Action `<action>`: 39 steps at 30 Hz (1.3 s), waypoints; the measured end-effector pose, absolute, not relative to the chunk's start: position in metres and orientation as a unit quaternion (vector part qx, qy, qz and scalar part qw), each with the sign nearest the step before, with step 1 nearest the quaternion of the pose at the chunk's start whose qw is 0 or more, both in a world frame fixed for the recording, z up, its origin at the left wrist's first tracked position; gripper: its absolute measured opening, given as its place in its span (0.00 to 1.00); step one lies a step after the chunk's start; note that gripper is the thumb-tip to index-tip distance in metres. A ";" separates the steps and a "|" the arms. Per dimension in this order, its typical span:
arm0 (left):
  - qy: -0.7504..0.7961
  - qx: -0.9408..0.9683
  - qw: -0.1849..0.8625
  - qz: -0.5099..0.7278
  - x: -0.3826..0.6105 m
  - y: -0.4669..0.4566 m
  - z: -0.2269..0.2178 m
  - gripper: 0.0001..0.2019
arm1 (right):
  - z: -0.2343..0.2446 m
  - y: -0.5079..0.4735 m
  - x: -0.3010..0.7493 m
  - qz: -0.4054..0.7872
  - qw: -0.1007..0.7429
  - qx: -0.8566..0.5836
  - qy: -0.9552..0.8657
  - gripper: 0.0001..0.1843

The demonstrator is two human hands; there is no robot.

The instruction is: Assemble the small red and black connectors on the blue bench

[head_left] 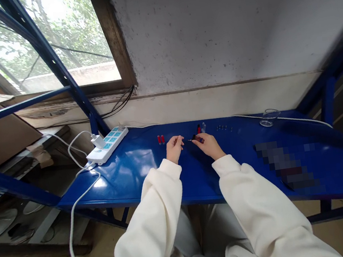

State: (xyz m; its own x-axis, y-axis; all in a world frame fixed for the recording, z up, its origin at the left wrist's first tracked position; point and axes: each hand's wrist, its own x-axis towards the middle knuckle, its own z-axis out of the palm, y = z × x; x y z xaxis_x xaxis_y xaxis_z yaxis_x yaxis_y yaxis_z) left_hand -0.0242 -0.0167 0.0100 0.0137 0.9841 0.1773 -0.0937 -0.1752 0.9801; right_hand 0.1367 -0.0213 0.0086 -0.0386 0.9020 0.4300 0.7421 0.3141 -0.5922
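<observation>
Over the blue table [152, 173], my left hand [174, 148] has its fingertips pressed together; whatever is between them is too small to make out. A short gap to the right, my right hand [208, 145] pinches a small dark object with a thin, light tip [189, 140] pointing at the left hand. Behind the left hand, two small red cylinders [160, 139] stand side by side. A red and black cylinder [199, 129] and a clear small piece [203, 127] are just beyond the right hand. Several tiny pieces [223, 128] lie in rows farther right.
A white power strip [108, 146] with a plugged-in adapter lies at the table's left, its cable hanging over the edge. A clear glass [269, 118] is at the back right, near a white cable [307, 120]. A pixelated item [283, 164] covers part of the right side.
</observation>
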 end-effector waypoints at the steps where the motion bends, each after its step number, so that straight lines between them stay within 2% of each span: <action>1: 0.436 0.519 0.473 0.563 -0.025 -0.016 0.010 0.13 | 0.008 -0.019 0.143 0.099 0.367 -0.610 -0.695 0.10; 7: 0.461 0.518 0.473 0.543 -0.026 -0.015 0.009 0.10 | 0.006 -0.010 0.163 0.118 0.305 -0.726 -0.605 0.09; 39: 0.453 0.547 0.502 0.494 -0.023 -0.023 0.015 0.10 | 0.002 0.016 0.154 0.105 0.267 -0.748 -0.598 0.12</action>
State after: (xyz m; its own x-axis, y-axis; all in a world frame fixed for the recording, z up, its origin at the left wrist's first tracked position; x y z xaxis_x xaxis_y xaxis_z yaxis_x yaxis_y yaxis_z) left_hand -0.0234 -0.0233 0.0150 0.1028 0.9910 0.0852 -0.0008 -0.0855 0.9963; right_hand 0.1537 0.0158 0.0023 0.2626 0.9511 0.1626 0.8386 -0.1416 -0.5260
